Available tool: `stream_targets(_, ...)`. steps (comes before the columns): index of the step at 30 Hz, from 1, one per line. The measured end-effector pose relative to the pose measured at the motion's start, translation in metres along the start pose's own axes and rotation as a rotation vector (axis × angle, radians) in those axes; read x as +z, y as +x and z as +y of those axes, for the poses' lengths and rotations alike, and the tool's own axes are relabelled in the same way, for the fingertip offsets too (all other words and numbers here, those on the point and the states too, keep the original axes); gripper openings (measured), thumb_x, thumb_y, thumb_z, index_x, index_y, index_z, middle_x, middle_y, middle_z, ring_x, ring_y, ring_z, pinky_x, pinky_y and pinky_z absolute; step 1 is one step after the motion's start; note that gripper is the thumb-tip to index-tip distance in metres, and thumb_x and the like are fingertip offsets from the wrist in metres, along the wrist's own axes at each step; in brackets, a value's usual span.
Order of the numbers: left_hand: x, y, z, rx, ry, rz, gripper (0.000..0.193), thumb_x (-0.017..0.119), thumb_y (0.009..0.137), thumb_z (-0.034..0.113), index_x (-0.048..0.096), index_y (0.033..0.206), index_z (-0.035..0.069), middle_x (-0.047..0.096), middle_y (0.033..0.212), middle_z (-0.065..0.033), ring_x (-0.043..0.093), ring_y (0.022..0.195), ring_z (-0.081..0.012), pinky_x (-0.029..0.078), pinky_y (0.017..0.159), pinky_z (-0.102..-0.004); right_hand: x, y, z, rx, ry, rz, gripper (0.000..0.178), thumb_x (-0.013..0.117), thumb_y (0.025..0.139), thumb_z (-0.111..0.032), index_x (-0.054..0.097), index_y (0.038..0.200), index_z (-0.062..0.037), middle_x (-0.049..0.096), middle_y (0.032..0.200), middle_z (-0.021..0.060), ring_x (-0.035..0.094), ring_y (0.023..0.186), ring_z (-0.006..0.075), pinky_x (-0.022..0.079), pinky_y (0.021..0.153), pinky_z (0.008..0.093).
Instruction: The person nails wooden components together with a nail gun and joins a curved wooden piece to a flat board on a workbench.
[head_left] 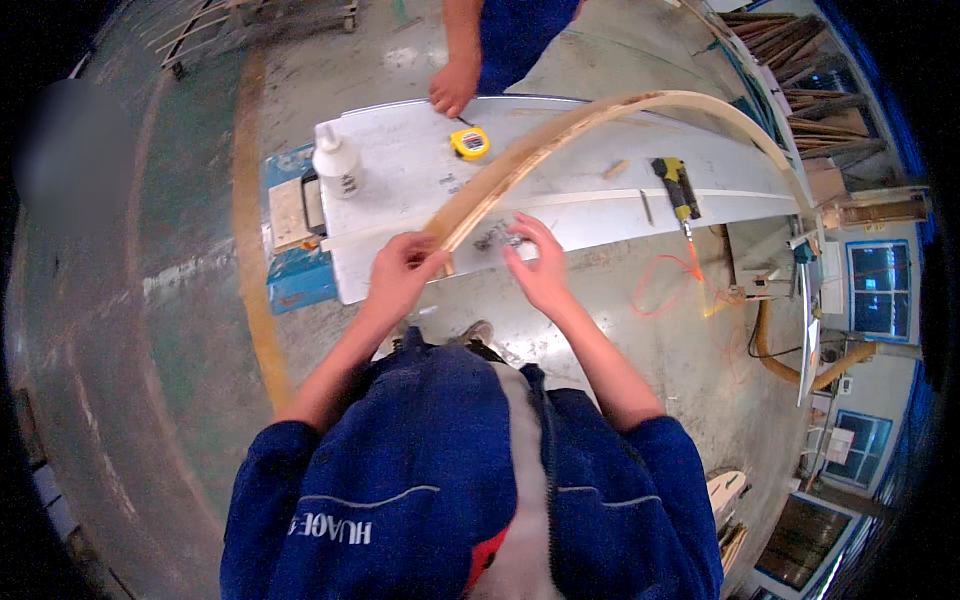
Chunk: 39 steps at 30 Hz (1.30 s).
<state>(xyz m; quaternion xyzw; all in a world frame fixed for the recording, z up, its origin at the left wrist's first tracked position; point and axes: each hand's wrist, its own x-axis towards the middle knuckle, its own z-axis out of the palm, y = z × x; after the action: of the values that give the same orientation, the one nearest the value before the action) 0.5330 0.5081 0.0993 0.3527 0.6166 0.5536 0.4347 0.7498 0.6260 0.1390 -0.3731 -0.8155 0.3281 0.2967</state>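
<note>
Wooden and bowed, the strip [570, 124] arches over the worktop [398, 185], its near end pinched by my left hand [402, 272], seemingly for steadiness, while my right hand [541, 268] spreads empty fingers nearby.

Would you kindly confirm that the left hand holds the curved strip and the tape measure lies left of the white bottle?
Not quite: the head view shows the tape measure lying right of the white bottle; the left hand does hold the curved strip.

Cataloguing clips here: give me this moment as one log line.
left hand: grips strip | right hand: open, by small parts | table: bottle, tape measure, power tool | co-worker's hand: near tape measure
</note>
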Motion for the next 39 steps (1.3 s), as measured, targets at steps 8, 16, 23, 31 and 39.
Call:
stream_targets(8,0.002,0.016,-0.007,-0.056,-0.015,-0.008,0.021,0.075,0.085,0.01,0.07,0.099,-0.003,0.07,0.095,-0.0141,0.069,0.082,-0.017,0.055,0.071,-0.0307,-0.01,-0.211,0.114,0.731,0.166,0.336,0.03,0.066,0.09,-0.003,0.062,0.119,0.0024,0.06,0.131,0.0171,0.062,0.118,0.025,0.052,0.094,0.0356)
stream_targets(16,-0.004,0.026,-0.017,0.098,0.183,0.021,0.018,0.069,0.09,0.013,0.07,0.099,-0.003,0.068,0.093,-0.013,0.068,0.082,-0.0212,0.055,0.076,-0.035,0.009,-0.382,0.147,1.455,-0.059,0.433,0.03,0.07,0.082,-0.027,0.077,0.1,-0.0036,0.075,0.093,0.0192,0.073,0.09,0.028,0.055,0.079,0.0388)
stream_targets(23,0.005,0.022,0.013,0.097,0.067,-0.239,0.014,0.066,0.096,0.008,0.061,0.103,-0.003,0.065,0.091,-0.0078,0.062,0.08,-0.0138,0.052,0.072,-0.0287,0.006,-0.411,0.098,1.5,-0.205,0.597,0.034,0.071,0.078,-0.024,0.075,0.105,-0.0035,0.074,0.106,0.0194,0.07,0.099,0.0337,0.055,0.088,0.0406)
stream_targets(31,-0.01,0.031,0.002,0.04,0.004,-0.288,0.027,0.062,0.099,0.011,0.055,0.121,-0.002,0.062,0.094,-0.0079,0.061,0.086,-0.0155,0.052,0.076,-0.0296,0.069,-0.496,0.086,1.598,-0.132,0.746,0.033,0.07,0.077,-0.028,0.075,0.102,-0.0063,0.073,0.1,0.02,0.069,0.097,0.0357,0.055,0.088,0.0431)
stream_targets(39,-0.002,0.027,-0.011,0.106,0.162,-0.206,0.034,0.055,0.103,0.019,0.053,0.126,-0.006,0.062,0.103,-0.0109,0.061,0.087,-0.0174,0.053,0.075,-0.0301,0.061,-0.526,0.114,1.758,0.099,0.754,0.026,0.07,0.077,-0.026,0.078,0.093,-0.0078,0.076,0.094,0.0143,0.072,0.088,0.0285,0.056,0.079,0.0401)
